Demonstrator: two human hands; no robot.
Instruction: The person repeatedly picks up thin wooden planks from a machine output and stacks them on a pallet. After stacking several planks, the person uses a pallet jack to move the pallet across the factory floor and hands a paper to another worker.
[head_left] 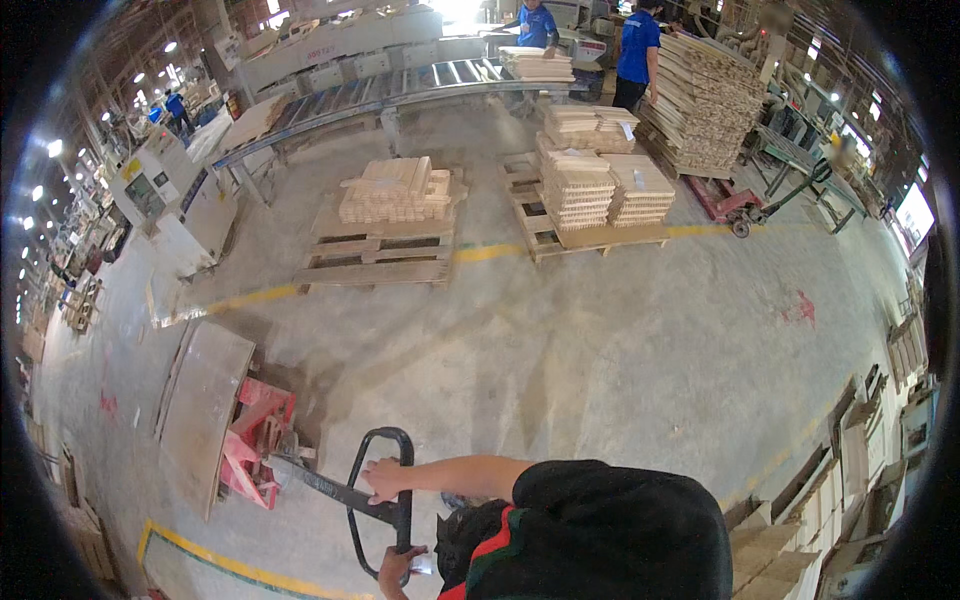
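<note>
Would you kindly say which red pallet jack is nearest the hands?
The lower left pallet jack; both hands touch its black handle, while the upper right jack stands apart.

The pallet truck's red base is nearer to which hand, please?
Right: the right hand touches the handle, nearer the red base; the left hand, lower in view, is farther off.

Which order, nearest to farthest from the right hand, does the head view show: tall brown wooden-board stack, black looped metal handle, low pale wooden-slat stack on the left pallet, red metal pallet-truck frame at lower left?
1. Black handle: touching the right hand.
2. Red frame: left.
3. Low pale stack: ahead.
4. Tall brown stack: far ahead, right.
</note>
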